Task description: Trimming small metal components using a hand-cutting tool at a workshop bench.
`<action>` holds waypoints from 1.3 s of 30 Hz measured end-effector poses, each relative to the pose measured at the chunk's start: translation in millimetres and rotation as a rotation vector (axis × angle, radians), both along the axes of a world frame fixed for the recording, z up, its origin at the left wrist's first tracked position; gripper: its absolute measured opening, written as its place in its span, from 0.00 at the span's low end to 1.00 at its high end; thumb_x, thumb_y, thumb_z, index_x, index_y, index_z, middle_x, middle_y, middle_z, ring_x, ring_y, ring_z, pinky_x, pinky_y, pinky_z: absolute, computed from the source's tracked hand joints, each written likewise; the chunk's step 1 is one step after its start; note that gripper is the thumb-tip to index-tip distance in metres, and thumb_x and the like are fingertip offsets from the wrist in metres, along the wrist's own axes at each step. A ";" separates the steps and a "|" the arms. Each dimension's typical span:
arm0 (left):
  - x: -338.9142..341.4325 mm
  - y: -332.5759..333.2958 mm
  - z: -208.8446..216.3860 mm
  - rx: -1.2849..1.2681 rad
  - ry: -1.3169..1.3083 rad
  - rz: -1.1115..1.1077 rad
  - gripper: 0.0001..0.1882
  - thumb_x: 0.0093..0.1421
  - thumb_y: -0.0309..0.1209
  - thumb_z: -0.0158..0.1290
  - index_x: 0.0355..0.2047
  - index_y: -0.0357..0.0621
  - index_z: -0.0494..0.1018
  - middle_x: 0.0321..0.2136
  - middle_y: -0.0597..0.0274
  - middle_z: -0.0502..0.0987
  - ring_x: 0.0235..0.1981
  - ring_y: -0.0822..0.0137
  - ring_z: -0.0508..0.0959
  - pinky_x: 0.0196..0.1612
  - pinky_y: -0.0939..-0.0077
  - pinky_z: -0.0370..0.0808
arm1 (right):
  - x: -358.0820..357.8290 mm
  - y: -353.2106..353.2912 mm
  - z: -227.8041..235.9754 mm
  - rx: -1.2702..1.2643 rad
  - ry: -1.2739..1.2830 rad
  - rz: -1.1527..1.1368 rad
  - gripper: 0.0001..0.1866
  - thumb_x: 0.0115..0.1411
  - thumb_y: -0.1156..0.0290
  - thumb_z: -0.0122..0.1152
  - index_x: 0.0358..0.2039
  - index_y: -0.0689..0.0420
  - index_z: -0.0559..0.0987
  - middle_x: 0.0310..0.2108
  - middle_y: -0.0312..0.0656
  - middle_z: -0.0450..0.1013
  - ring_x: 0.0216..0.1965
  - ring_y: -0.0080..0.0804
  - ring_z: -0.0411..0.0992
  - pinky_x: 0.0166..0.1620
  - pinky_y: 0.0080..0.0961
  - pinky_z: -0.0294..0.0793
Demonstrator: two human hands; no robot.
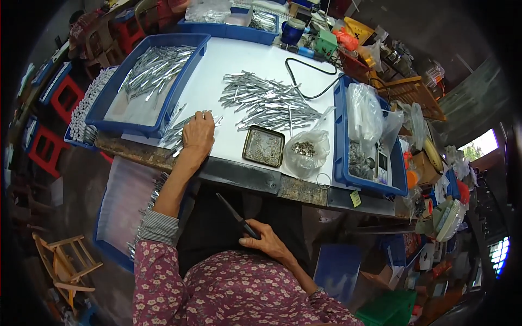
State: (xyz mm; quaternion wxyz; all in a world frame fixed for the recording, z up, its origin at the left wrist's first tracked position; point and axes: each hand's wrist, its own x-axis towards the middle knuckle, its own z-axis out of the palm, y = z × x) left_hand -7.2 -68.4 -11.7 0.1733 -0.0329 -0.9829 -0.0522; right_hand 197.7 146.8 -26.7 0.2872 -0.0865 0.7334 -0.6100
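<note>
Currently, at the left, many metal strips point(155, 70) are held in a blue tray point(122, 126), and just beside it a small heap of strips point(174, 133) is spread near the front edge of a white-topped table point(209, 60). This heap is partly covered by the left hand point(199, 133), whose fingers are bent over it; whether a strip is pinched there cannot be told. Should the heap be swept toward the edge, strips could be lost over it. Lower down, a pointed tool point(229, 207) is gripped by its dark handle in the closed right hand point(266, 242); its tip is bare, so the dark trousers point(198, 228) might be snagged if the wrist were dropped. Farther right, a square tin point(262, 162), a large heap of strips point(269, 103) and a clear bag point(322, 144) of small metal bits point(303, 148) are set out; being soft, the bag could be tipped by a brush of the hand and its bits spilled. Three blue trays are counted on the table, plus two heaps, one tin, one bag of bits and one tool; the strips are too overlapped to be counted.
</note>
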 end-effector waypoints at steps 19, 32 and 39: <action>6.2 -15.5 18.7 0.461 0.373 -0.062 0.10 0.51 0.20 0.46 0.34 0.44 0.68 0.25 0.51 0.69 0.26 0.50 0.73 0.27 0.60 0.70 | -2.2 -2.0 11.1 0.056 0.079 0.062 0.33 0.46 0.48 0.62 0.44 0.62 0.69 0.27 0.40 0.66 0.30 0.28 0.64 0.34 0.27 0.64; 77.4 14.4 51.7 2.053 -0.129 -0.362 0.08 0.55 0.28 0.54 0.29 0.36 0.70 0.19 0.67 0.70 0.12 0.84 0.58 0.13 0.90 0.51 | -8.7 15.8 50.9 0.015 0.317 -0.160 0.28 0.45 0.60 0.67 0.43 0.62 0.69 0.30 0.40 0.68 0.33 0.27 0.66 0.38 0.23 0.66; 104.7 37.2 45.5 2.322 -0.547 -0.489 0.07 0.58 0.30 0.50 0.31 0.38 0.68 0.24 0.63 0.69 0.14 0.84 0.58 0.15 0.91 0.54 | -20.0 10.6 53.0 0.238 0.804 -0.397 0.25 0.41 0.69 0.67 0.40 0.64 0.68 0.30 0.47 0.67 0.31 0.38 0.69 0.35 0.28 0.68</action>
